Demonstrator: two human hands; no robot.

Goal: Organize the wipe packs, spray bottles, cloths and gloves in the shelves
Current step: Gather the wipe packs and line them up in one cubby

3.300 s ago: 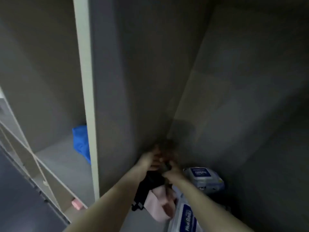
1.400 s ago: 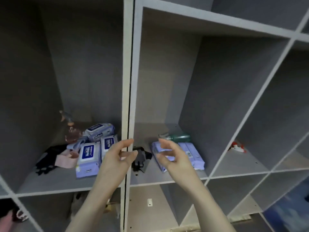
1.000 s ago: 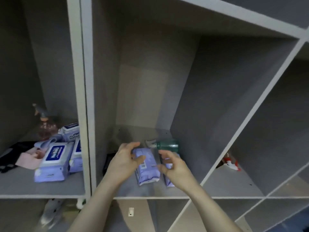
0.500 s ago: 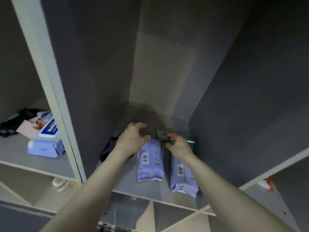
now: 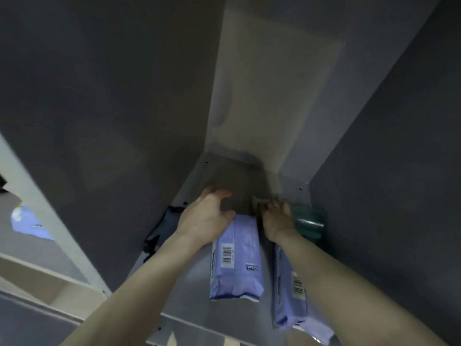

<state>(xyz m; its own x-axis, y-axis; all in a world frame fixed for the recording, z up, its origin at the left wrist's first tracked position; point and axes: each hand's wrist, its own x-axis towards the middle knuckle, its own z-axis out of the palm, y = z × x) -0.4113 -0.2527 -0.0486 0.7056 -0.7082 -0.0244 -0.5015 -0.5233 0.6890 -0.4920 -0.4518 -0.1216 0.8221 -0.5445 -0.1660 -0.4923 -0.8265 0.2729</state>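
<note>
- Grey shelf compartment [image 5: 232,176]: dark side walls, a paler back panel, a grey floor board with small screw holes near the back corners; seen from above and in front.
- Left hand [image 5: 204,218]: reaches into the compartment from the lower left, palm down, fingers loosely curved and slightly apart; the thumb lies against the far end of the left wipe pack. Whether the fingers press on the board beyond cannot be told.
- Left wipe pack [image 5: 235,258]: lavender soft pack, lying flat lengthwise on the board, barcode side up, near end toward the front edge.
- Right hand [image 5: 275,221]: reaches in from the lower right, fingers bent down over the trigger end of the spray bottle; blur hides whether they close fully round it.
- Green spray bottle [image 5: 308,221]: lying on its side at the back right of the compartment, beside the right wall, with a pale trigger head just left of the fingers.
- Right wipe pack [image 5: 290,300]: lavender, barcode up, flat under the right forearm, just beside the left pack, overhanging the front edge.
- Black glove [image 5: 159,231]: dark fabric against the left wall, partly behind the left wrist.
- Neighbouring compartment, far left: another lavender wipe pack [image 5: 30,223] on its board.
</note>
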